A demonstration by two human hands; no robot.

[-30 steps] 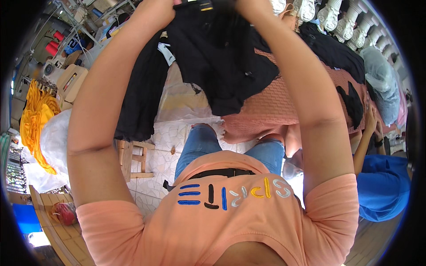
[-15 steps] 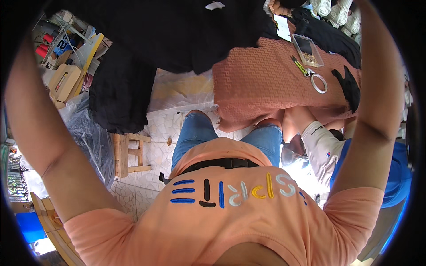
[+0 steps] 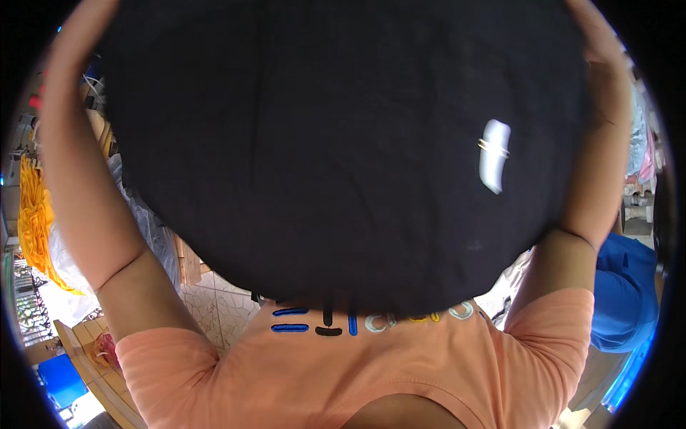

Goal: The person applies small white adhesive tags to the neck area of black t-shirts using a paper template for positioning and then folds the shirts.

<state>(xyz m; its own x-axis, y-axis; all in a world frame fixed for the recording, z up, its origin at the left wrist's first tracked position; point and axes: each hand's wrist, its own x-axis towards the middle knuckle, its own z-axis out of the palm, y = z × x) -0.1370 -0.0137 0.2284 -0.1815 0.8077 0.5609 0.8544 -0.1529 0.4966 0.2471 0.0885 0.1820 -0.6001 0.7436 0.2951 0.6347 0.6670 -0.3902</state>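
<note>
We observed softly creased black fabric (image 3: 343, 164), rounded below, bearing a narrow white tag (image 3: 494, 159), but could not tell either hand's grip, out of frame.

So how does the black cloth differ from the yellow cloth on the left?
The black cloth is spread wide across the view; the yellow cloth hangs bunched in folds within a narrow strip. The black cloth carries a white tag; none shows on the yellow cloth. Both are fabric.
</note>
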